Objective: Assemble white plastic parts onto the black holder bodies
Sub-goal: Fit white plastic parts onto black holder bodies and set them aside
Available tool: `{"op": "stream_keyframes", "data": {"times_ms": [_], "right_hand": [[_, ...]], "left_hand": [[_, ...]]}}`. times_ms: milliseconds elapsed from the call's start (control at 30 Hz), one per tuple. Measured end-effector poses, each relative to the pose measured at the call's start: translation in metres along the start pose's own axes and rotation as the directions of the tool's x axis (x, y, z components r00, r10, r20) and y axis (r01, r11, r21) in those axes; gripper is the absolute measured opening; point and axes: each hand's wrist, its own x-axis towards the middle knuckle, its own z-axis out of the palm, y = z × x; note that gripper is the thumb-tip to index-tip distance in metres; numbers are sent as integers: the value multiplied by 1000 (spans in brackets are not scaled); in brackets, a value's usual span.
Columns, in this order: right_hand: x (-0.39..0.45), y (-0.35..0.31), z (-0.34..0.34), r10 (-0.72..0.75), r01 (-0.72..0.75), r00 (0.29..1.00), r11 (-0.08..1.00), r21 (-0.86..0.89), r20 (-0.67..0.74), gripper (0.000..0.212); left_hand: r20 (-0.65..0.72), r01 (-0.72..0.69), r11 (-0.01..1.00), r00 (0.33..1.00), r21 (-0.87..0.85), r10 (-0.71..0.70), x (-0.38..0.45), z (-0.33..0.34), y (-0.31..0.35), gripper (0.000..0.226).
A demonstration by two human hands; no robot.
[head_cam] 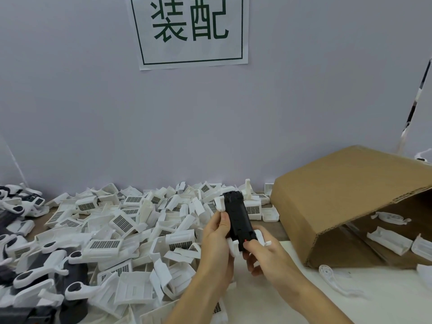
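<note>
Left hand (pixel 216 239) grips the black holder body (pixel 238 218) along its left edge; right hand (pixel 264 253) is clamped on its near end. The body is long, narrow, held above the desk (pixel 385 300), with white plastic parts (pixel 219 203) fitted at its far-left corner and near end. Left of the hands lies a heap of loose white parts (pixel 121 232); right, a tipped cardboard box (pixel 339 195).

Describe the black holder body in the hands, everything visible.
The black holder body is a long, narrow, matte plastic piece held above the table, its far end tilted away. A white clip sits at its upper left end, more white parts at the near end. The left hand grips its side; the right hand pinches its near end.
</note>
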Motion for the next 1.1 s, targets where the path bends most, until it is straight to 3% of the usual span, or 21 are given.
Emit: {"op": "stream_keyframes", "data": {"times_ms": [333,433,567,667,733,833,967,1100], "right_hand": [[-1,-4,0,-19,17,999,997,81,27,25],[-1,-4,-7,-58,54,998,991,121,35,51],[0,-4,-13,-165,186,970,976,110,-179,46],[-4,-8,-13,-373,401,876,915,34,-306,32],[-6,-13,-8,-478,478,832,875,-71,-281,29],[-9,-18,-2,-539,499,823,837,-224,-180,29],[-12,-20,-2,-567,503,816,794,-341,-115,27],[-12,-21,0,-575,454,811,732,-508,-105,29]], "left_hand": [[19,40,986,999,-161,-38,-1,1,3,26],[-57,27,981,998,-192,-38,0,1,4,22],[-106,1,976,994,-218,-25,0,3,7,18],[-130,-19,988,991,-152,-1,2,3,5,34],[-99,-60,998,993,-32,56,2,2,3,43],[-59,-107,990,992,90,112,2,1,-1,32],[-92,-84,992,991,98,93,4,2,-1,51],[-93,-75,995,992,59,80,4,1,2,57]]}}
